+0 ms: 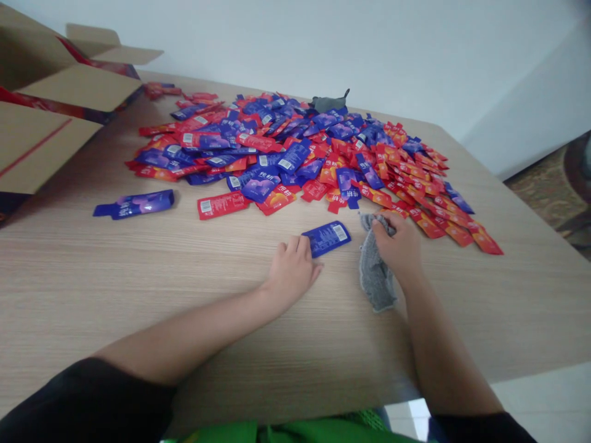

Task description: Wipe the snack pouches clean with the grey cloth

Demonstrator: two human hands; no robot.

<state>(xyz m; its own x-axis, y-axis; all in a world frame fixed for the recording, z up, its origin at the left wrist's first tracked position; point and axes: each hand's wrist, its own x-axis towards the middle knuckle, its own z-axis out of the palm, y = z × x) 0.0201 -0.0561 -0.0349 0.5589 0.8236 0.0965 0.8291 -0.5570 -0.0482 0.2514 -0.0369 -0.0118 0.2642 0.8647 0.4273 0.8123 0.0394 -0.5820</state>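
Blue sachet [330, 238]: lying on the wood-grain tabletop [207, 277] between both hands, slanting up toward the right, showing a barcode at the right end, tucking the left end under the fingertips of the left hand [292, 269].
Left fingers: bending down over that end, leaving it impossible to tell whether pinching or only pressing.
Left hand pose: facing back upward, extending the thumb rightward just below the packet.
Left forearm [198, 332]: slanting from the lower left toward the centre, emerging from a black sleeve [92, 397].
Right hand [398, 243]: gripping the upper end of a grey knit cloth [377, 280] between thumb and curled fingers, pointing inward to the left.
Right forearm [450, 357]: rising steeply from the lower right, leaning leftward.
Grey knit cloth: trailing down from the grip toward the body, standing apart from the packet.
Sachet heap [286, 147]: spreading red, orange and blue across the far tabletop, beyond both hands.
Loose packets: lying in front of the heap, including a red sachet [224, 205] and, farther left, another blue sachet [138, 205].
Cardboard box [83, 89]: standing at the far left, opening its flaps.
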